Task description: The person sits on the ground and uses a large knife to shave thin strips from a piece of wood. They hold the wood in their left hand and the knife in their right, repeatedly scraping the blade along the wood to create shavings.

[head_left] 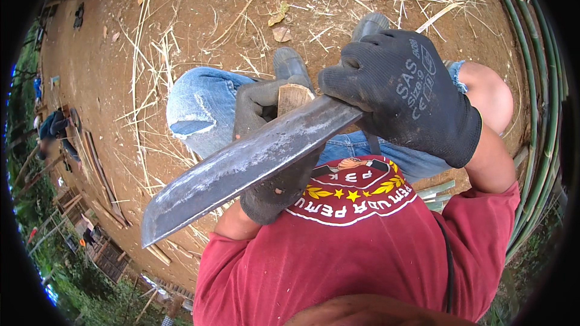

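R hand (402, 93) gripped the knife (241, 169) handle, L hand (275, 145) clutched a wood piece (294, 96); best kept blade angled away from fingers, short strokes

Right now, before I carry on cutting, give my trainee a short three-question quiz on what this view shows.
1. True or false: both hands wear dark gloves.
2. Which hand grips the handle of the big blade: A left, B right?
3. What does the left hand hold against the blade?

Key: 1 true. 2 B, the right hand. 3 A short wooden piece, its cut end showing above the blade.
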`<state>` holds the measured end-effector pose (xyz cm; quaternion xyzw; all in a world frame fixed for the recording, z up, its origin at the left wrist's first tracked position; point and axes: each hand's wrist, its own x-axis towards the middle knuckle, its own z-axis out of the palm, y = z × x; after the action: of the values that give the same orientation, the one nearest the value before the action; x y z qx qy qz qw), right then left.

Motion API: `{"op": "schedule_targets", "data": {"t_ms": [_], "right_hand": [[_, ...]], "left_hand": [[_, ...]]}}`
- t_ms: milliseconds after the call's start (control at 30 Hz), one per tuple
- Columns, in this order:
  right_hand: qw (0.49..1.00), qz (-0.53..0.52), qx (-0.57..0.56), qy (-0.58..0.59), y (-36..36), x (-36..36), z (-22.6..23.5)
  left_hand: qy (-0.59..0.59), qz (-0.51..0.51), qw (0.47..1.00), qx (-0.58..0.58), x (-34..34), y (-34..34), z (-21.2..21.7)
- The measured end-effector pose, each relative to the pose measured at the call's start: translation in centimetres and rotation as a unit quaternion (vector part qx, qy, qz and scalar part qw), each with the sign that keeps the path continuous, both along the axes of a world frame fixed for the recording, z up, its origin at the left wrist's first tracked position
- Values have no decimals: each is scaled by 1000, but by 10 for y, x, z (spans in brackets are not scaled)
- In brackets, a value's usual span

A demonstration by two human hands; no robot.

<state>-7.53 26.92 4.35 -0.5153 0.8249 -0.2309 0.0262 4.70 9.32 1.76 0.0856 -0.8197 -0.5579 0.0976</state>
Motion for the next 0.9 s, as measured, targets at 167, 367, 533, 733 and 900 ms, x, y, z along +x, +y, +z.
{"op": "schedule_targets", "data": {"t_ms": [167, 367, 533, 733, 900], "right_hand": [[999, -42, -6, 33, 11, -15, -24], [985, -170, 27, -7, 47, -39, -62], [997, -60, -43, 2, 21, -5, -21], [999, 24, -13, 23, 2, -5, 4], [998, 34, -18, 45, 0, -10, -4]], "left_hand": [[-98, -8, 984, 147, -2, -4, 18], [-10, 26, 984, 177, -10, -5, 9], [-89, -37, 985, 142, 0, -10, 3], [46, 7, 999, -20, 2, 5, -4], [81, -40, 995, -51, -3, 2, -6]]}}
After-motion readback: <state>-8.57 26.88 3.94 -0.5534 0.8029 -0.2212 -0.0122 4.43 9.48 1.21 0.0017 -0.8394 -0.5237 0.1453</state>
